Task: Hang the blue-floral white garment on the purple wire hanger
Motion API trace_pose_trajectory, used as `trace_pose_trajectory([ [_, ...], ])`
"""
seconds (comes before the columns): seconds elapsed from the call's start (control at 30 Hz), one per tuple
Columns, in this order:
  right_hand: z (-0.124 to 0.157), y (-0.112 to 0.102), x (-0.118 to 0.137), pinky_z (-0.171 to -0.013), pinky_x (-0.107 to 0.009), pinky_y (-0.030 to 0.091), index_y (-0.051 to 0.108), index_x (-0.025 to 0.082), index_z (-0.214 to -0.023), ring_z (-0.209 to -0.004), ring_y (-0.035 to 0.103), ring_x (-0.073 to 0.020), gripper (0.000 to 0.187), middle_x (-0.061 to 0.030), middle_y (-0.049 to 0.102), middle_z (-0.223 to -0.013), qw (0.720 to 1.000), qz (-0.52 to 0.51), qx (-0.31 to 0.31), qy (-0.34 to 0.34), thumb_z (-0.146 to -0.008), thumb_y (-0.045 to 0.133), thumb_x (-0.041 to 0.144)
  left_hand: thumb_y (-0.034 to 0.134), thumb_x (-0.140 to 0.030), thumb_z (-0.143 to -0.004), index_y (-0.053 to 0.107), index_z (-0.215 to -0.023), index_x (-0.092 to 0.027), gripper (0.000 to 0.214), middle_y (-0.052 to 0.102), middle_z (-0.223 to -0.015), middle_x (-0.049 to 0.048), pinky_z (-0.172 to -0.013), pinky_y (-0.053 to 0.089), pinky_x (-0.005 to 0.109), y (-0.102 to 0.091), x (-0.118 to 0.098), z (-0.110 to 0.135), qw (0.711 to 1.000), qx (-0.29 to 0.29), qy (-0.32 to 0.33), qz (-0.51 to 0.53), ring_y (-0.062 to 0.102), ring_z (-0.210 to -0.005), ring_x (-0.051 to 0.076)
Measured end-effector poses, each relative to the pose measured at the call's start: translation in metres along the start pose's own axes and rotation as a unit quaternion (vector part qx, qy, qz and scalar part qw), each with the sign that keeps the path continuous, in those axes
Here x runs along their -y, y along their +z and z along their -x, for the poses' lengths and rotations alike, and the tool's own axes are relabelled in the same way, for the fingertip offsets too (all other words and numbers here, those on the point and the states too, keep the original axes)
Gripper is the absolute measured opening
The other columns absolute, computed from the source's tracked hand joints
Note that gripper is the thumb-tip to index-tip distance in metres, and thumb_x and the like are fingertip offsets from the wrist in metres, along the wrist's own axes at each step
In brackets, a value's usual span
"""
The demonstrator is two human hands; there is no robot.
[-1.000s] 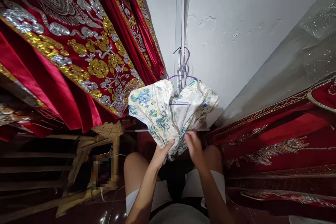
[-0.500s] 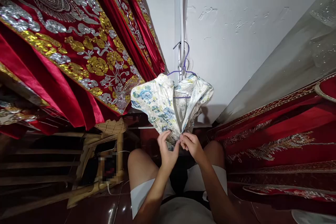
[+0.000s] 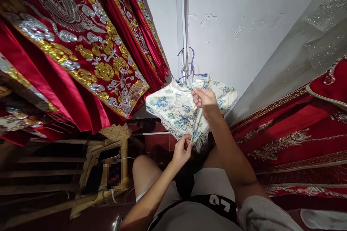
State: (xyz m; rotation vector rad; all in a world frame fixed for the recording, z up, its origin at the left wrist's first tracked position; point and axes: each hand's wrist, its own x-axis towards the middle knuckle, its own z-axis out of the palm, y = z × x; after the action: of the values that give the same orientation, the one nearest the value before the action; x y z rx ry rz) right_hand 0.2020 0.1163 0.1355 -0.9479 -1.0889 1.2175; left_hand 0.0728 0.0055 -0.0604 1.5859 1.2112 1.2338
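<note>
A white floral top [image 3: 169,110], with blue and green flowers, hangs on a purple hanger [image 3: 193,57] in front of me. Its middle seam, apparently a zipper [image 3: 193,121], is closed from the lower end up to near the collar. At the neckline my right hand [image 3: 205,100] is closed in a pinch at the zipper's upper end; the pull itself is hidden by the fingers. Below, my left hand [image 3: 183,150] pinches the garment's lower end beside the seam, fingers closed on the cloth.
Red embroidered garments with gold and silver sequins [image 3: 104,70] hang on the left, more red beaded cloth [image 3: 284,133] on the right. A pale pole [image 3: 182,11] runs down the white wall [image 3: 230,0]. A bamboo chair [image 3: 123,166] stands at lower left, with a blurred device [image 3: 114,175] on it.
My right hand has slid up from the bottom of the opening to the collar, and the open front is now closed. My left hand stays low, holding the cloth.
</note>
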Motion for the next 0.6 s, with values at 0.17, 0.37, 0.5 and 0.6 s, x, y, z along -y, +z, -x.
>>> trace_pose_trajectory([
  [0.17,0.021,0.010,0.014,-0.045,-0.023,0.029,0.062,0.019,-0.071,-0.044,0.037,-0.0080,0.032,0.0039,0.051,-0.050,0.999,0.028,0.015,-0.043,-0.085,0.068,0.047,0.056,-0.032,-0.096,0.059,-0.127,-0.026,0.032,0.072,-0.094,0.0064,-0.089,0.052,0.037,-0.035,-0.043,-0.040,0.997,0.029,0.073,-0.005,0.068,-0.089,0.023],
  [0.37,0.033,0.005,0.017,-0.047,-0.024,0.032,0.062,0.020,-0.071,-0.044,0.040,-0.0094,0.026,0.0039,0.051,-0.050,0.995,0.096,0.012,-0.038,-0.089,0.061,0.040,0.052,-0.035,-0.102,0.065,-0.125,-0.023,0.030,0.071,-0.105,0.0085,-0.088,0.052,0.036,-0.065,-0.142,-0.122,0.967,-0.045,0.236,-0.084,0.067,-0.093,0.021],
  [0.5,0.025,0.003,-0.006,-0.048,-0.025,0.034,0.061,0.020,-0.072,-0.045,0.042,-0.0109,0.025,0.0041,0.052,-0.050,0.989,0.125,-0.002,-0.075,-0.089,0.058,0.038,0.056,-0.029,-0.100,0.069,-0.093,-0.018,0.019,0.070,-0.090,0.0063,-0.078,0.050,0.030,-0.062,-0.172,-0.144,0.940,-0.047,0.307,-0.142,0.064,-0.082,0.017],
  [0.6,0.020,-0.003,-0.042,-0.050,-0.026,0.034,0.059,0.020,-0.064,-0.046,0.045,-0.0119,0.024,0.0036,0.051,-0.049,0.985,0.153,-0.004,-0.074,-0.085,0.056,0.033,0.057,-0.029,-0.100,0.067,-0.093,-0.017,0.017,0.068,-0.090,0.0052,-0.080,0.050,0.028,-0.073,-0.171,-0.150,0.931,-0.150,0.316,-0.108,0.063,-0.084,0.016],
])
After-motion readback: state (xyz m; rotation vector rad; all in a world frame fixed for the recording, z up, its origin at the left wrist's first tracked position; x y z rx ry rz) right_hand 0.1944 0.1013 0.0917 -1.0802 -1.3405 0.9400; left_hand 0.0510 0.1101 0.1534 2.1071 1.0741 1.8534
